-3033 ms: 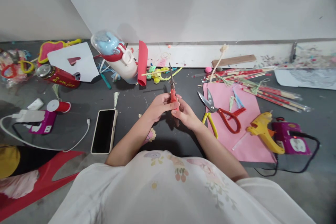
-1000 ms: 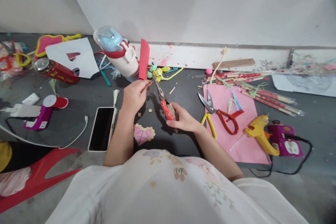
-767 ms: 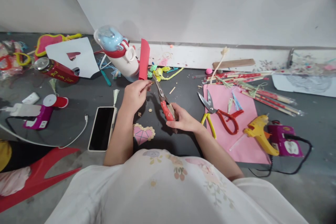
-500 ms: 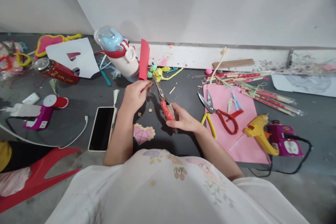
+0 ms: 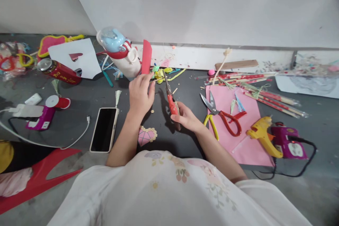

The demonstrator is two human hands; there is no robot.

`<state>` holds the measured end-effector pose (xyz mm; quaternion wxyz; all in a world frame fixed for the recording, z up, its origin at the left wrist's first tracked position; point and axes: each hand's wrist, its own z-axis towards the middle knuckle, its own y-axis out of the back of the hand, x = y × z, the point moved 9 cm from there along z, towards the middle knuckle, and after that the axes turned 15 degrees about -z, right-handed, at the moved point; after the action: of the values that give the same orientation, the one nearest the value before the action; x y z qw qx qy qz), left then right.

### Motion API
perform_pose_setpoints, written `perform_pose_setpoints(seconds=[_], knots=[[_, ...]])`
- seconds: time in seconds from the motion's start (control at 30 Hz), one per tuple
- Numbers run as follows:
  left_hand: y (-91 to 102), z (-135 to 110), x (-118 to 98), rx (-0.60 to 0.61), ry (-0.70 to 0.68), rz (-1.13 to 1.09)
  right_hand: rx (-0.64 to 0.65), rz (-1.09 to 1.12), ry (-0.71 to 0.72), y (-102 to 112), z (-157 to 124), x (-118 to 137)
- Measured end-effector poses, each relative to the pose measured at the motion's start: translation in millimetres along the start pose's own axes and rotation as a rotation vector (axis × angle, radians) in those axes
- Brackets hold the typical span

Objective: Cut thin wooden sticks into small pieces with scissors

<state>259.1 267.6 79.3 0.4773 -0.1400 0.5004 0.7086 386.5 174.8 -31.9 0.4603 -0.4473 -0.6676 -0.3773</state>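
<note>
In my right hand (image 5: 186, 117) is a pair of red-handled pliers (image 5: 171, 100), its narrow jaws pointing away from me. My left hand (image 5: 141, 93) is over the table to the left of the pliers, thumb apart from the outstretched fingers. Its fingertips are close to the lower end of a red paper strip (image 5: 146, 58) and to tangled yellow-green material (image 5: 159, 75). Nearer my body lies a pink heart-shaped piece (image 5: 145, 137) with blue lines and small beige bits along its edge, partly hidden by my left forearm. One loose beige bit (image 5: 152, 111) lies above it.
A water bottle (image 5: 124, 56) stands behind my left hand. A phone (image 5: 104, 130) lies left of my forearm, and a drink can (image 5: 59, 71) farther left. On the right, red-handled scissors (image 5: 227, 118) and a yellow glue gun (image 5: 263, 136) lie on pink paper (image 5: 230, 152). Wrapped sticks (image 5: 272, 103) lie behind.
My left hand has gone from a pinch to spread fingers and turned more palm-down. The pliers have swung slightly right and more upright in my right hand.
</note>
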Motion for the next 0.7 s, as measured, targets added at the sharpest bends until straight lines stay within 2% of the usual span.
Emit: perform_pose_setpoints(seconds=[0.03, 0.1, 0.17, 0.23, 0.33, 0.4, 0.53, 0.7], knots=[[-3.6, -2, 0, -0.006, 0.039, -0.069, -0.025, 0.035, -0.005, 2, 1, 0], [-22.6, -10, 4, 0.077, 0.178, -0.252, -0.078, 0.086, -0.001, 7, 2, -1], [-52.7, -23, 10, 0.246, 0.367, -0.476, -0.103, 0.113, 0.011, 10, 3, 0], [-81.7, -37, 7, 0.425, 0.509, -0.714, -0.103, 0.131, 0.023, 10, 3, 1], [-106.3, -52, -3, 0.577, 0.674, -0.997, -0.107, 0.128, 0.036, 10, 2, 3], [-111.7, -56, -5, 0.582, 0.775, -1.121, -0.126, 0.100, 0.046, 12, 2, 3], [-114.2, -59, -5, 0.506, 0.930, -1.319, -0.169, 0.038, 0.061, 16, 3, 2], [-117.1, -60, -7, 0.449, 0.968, -1.394, -0.181, 0.037, 0.078, 18, 4, 0]])
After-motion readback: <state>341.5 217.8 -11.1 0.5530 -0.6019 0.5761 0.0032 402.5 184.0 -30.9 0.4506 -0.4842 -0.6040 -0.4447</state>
